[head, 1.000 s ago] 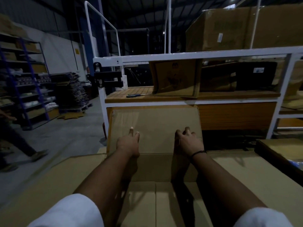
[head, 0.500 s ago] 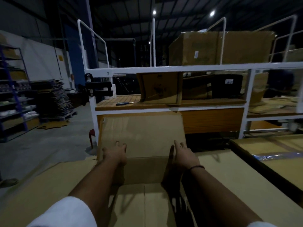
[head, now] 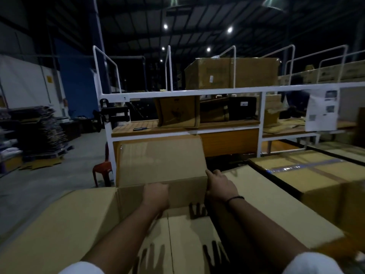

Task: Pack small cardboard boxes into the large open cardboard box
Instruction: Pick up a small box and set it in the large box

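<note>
The large open cardboard box (head: 187, 234) lies in front of me with nothing inside; only its taped bottom shows. Its left flap (head: 69, 224) and right flap (head: 266, 204) are spread outward. The far flap (head: 160, 157) stands up, leaning away. My left hand (head: 156, 194) rests at that flap's fold line, its fingers hidden beyond the knuckles. My right hand (head: 219, 186) touches the flap's lower right corner. I cannot make out any small boxes near my hands.
A white metal rack (head: 177, 93) stands right behind the box, with cartons on its shelves and a big carton (head: 233, 74) on top. A taped sealed box (head: 316, 175) sits at the right. A red stool (head: 102, 167) and stacked flat cardboard (head: 43, 131) are at the left.
Both hands slid down the far flap from its middle to the fold line. The flap has tipped further away, and my view has lifted and shifted right.
</note>
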{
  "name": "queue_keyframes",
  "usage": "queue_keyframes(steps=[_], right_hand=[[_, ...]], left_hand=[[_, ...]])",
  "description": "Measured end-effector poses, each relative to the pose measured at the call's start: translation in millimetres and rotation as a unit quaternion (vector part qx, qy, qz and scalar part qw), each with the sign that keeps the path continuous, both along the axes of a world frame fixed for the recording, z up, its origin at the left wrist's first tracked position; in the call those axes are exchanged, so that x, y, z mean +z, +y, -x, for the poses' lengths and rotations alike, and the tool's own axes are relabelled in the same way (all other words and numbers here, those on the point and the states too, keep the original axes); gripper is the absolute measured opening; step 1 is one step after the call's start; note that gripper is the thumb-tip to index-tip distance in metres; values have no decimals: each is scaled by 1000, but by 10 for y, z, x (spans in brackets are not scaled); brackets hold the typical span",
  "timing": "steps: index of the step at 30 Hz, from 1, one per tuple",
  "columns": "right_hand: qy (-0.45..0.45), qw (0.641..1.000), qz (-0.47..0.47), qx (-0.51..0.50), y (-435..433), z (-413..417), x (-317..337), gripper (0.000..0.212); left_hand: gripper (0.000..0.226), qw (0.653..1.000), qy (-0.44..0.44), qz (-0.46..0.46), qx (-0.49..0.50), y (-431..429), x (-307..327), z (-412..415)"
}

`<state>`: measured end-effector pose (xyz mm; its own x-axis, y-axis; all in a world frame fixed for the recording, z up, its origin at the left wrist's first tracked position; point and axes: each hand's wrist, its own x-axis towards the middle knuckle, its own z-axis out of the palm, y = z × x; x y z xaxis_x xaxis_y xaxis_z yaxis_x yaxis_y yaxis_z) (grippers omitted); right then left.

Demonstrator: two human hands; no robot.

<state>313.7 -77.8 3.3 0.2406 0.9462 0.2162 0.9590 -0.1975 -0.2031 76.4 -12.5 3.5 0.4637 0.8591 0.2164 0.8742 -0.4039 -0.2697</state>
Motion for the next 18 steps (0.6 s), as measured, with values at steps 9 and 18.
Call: queue_keyframes(steps=[9, 18], right_hand=[[51, 995, -49, -66, -656, -715, 163, 76], [67, 987, -55, -135, -1048, -2184, 130, 66]], left_hand=[[38, 998, -24, 2, -59, -447, -23, -644], [63, 963, -205, 93, -147, -750, 187, -2237]])
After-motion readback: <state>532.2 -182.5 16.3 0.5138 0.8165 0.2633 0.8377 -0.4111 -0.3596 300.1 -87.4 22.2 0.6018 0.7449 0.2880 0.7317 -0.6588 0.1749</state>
